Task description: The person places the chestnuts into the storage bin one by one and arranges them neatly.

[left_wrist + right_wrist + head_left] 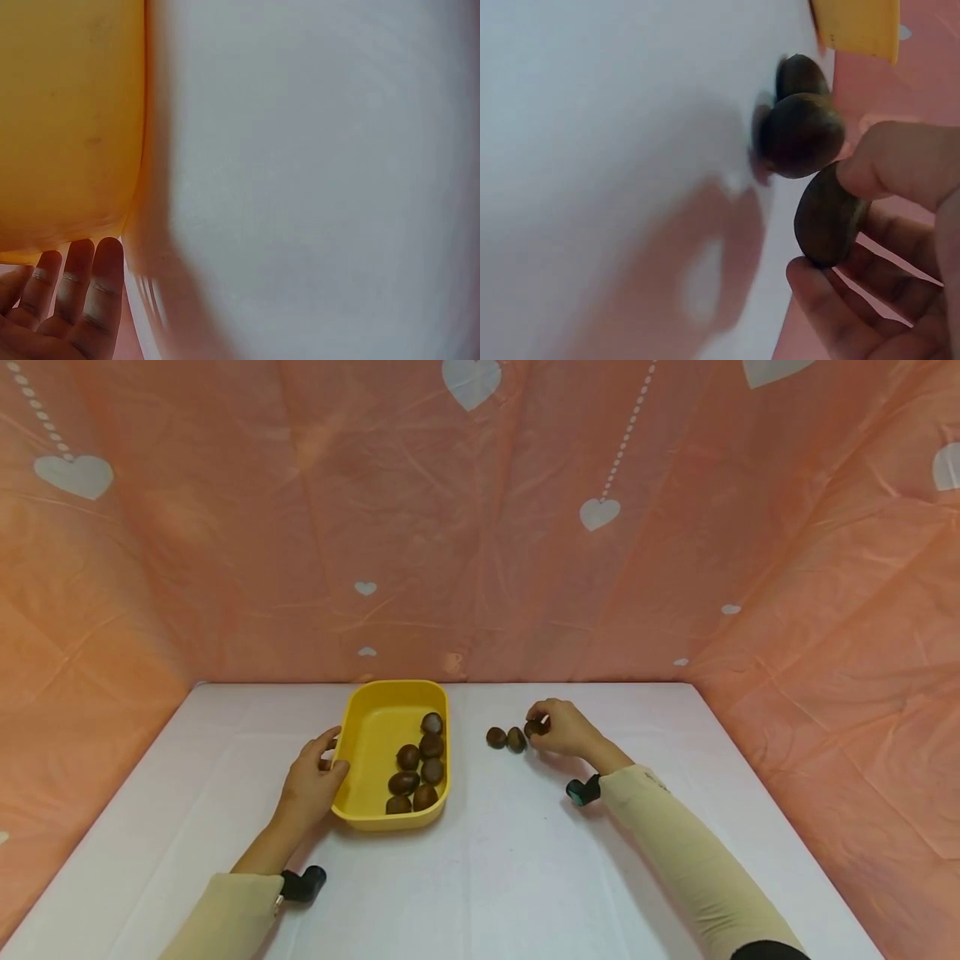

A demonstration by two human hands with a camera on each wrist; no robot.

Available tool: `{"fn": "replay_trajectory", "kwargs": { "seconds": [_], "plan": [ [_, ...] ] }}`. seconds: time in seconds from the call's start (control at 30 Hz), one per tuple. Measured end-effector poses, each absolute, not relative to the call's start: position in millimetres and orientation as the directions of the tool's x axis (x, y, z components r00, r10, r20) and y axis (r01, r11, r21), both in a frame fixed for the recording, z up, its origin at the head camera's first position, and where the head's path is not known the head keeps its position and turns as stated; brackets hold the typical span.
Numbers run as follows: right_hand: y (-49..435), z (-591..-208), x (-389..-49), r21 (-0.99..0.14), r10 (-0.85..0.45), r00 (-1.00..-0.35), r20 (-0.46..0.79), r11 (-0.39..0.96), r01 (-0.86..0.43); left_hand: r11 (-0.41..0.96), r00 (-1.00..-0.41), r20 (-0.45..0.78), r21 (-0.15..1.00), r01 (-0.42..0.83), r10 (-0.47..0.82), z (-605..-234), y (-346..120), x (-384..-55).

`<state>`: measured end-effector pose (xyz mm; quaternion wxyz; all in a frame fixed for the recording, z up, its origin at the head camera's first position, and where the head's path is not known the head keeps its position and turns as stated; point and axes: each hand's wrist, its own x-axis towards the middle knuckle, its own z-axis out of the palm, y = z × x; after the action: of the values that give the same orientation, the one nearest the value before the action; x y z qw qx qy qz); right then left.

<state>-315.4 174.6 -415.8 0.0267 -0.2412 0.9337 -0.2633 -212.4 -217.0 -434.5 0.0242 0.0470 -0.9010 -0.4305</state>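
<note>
My right hand pinches a brown chestnut between thumb and fingertips. Beside it on the white cloth sit two more chestnuts, a rounder one and one farther left. My left hand is at the left side of a yellow plastic tray, its thumb at the rim. In the left wrist view, the extended fingers touch the tray's outer wall. Several chestnuts lie inside the tray, gathered along its right side.
A white cloth covers the table. Pink-orange sheets with white hearts hang behind it and at both sides. The tray stands left of the middle, a short gap away from the loose chestnuts.
</note>
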Motion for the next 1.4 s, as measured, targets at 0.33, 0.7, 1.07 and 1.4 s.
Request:
{"fn": "replay_trajectory", "kwargs": {
  "seconds": [0.33, 0.7, 1.07, 1.4],
  "plan": [
    [158, -400, -315, -0.5, -0.486, -0.868, 0.101, 0.73, -0.467, 0.632, -0.994, 0.01, 0.773, -0.059, -0.105, -436, -218, -213],
    [128, -385, -316, -0.505, -0.519, -0.838, 0.168, 0.684, -0.526, 0.631, -0.994, 0.011, 0.773, -0.062, -0.112, -436, -218, -214],
    [89, -372, -319, -0.54, -0.583, -0.791, 0.182, 0.614, -0.577, 0.625, -0.994, 0.008, 0.778, -0.064, -0.112, -434, -218, -214],
    [59, -372, -316, -0.562, -0.641, -0.741, 0.2, 0.545, -0.623, 0.618, -0.994, -0.009, 0.783, -0.077, -0.112, -435, -217, -214]
  ]
}}
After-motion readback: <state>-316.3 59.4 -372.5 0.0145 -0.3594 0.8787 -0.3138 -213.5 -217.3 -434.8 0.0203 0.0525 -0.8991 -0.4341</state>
